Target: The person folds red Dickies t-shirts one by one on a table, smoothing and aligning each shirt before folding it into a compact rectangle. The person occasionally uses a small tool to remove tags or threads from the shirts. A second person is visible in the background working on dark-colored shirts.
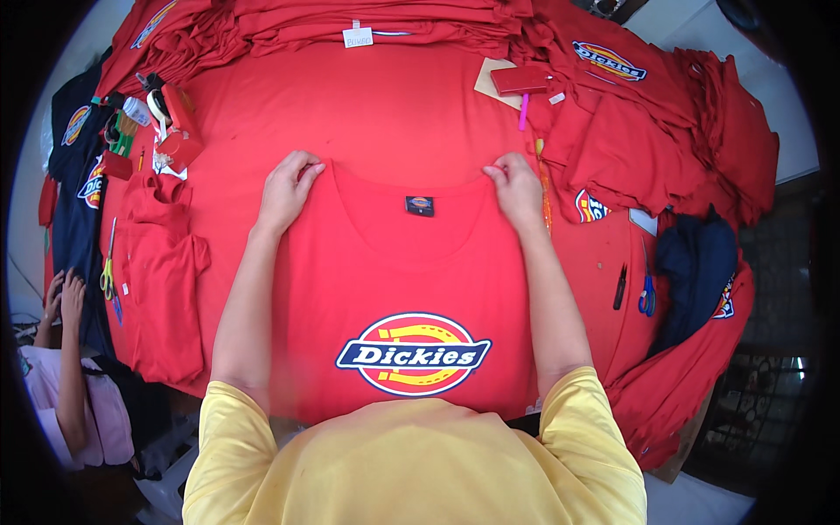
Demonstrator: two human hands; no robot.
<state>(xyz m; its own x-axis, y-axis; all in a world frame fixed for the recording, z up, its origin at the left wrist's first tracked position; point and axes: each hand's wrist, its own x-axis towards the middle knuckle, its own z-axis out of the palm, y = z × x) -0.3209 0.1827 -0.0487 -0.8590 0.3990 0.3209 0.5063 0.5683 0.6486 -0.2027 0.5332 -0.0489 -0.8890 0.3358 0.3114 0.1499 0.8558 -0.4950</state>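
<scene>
A red shirt (402,262) with a wide scooped neckline lies spread flat on the table in front of me, its neck end away from my body. A dark label shows inside the back of the neck, and a blue, yellow and white logo sits on the chest. My left hand (289,188) pinches the shirt at its upper left shoulder. At the upper right shoulder, my right hand (518,185) pinches the fabric between thumb and fingers. The shirt's lower part is hidden under my own yellow-clad body.
Red shirts pile along the far edge (376,17) and at the right (709,131). Folded red cloth (157,289) and yellow-handled scissors (108,278) lie left. Blue scissors (647,296) and dark cloth (691,262) lie right. At far left, another person's hands (66,297) touch dark cloth.
</scene>
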